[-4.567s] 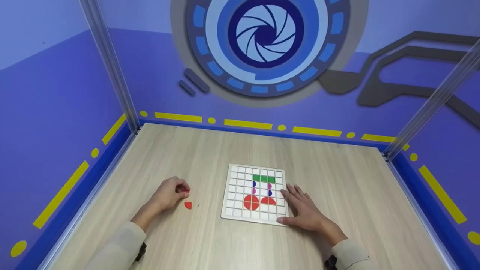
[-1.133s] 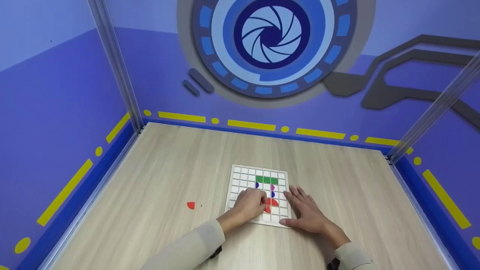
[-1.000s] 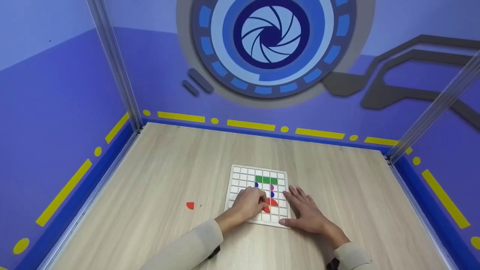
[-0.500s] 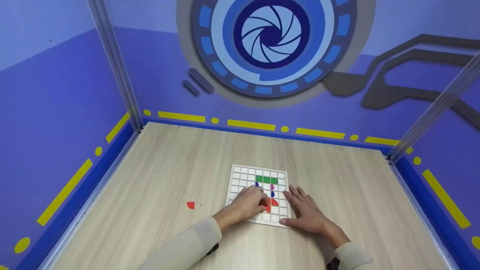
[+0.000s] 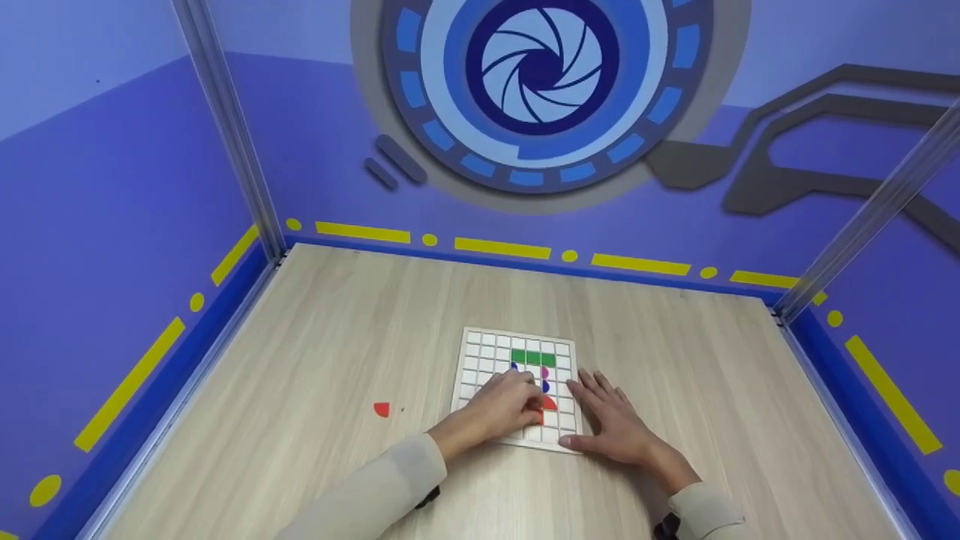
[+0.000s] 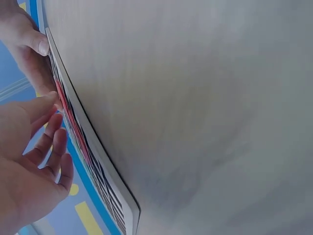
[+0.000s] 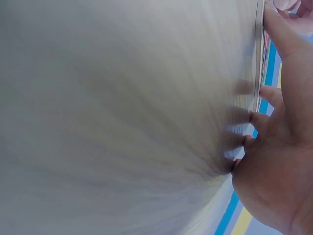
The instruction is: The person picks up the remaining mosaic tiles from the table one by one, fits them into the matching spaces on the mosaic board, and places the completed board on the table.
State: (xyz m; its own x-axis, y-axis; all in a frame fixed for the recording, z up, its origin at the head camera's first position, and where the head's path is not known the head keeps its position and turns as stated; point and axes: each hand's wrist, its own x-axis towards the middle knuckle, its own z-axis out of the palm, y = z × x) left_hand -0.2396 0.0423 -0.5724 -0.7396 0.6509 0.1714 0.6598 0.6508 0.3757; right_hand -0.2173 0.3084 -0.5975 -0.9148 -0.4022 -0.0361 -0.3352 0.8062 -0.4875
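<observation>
A white gridded mosaic board (image 5: 488, 351) with a pale wooden rim lies flat on the table. My left hand (image 5: 501, 407) is over its lower middle, thumb and index finger pinching a red quarter-circle piece (image 5: 539, 420) at the grid. The left wrist view has the fingertips against red pieces (image 6: 73, 122) level with the board; the other fingers curl loosely. That hand hides part of the red shapes. Fingers spread, my right hand (image 5: 611, 426) rests along the board's right edge, its thumb on the lower right corner. One loose red quarter-circle (image 5: 382, 409) lies left of the board.
Set in the grid are green pieces (image 5: 533, 358) in a row, small blue half-circles (image 5: 546, 387) and a pink one (image 5: 545, 373). Blue-purple panels with metal posts (image 5: 229, 127) enclose the wooden table (image 5: 360, 315) at the back and sides.
From beside the loose red pieces, my left hand has come right onto the board with one of them. Over the last second its fingertips shift slightly right. My right hand stays at the edge.
</observation>
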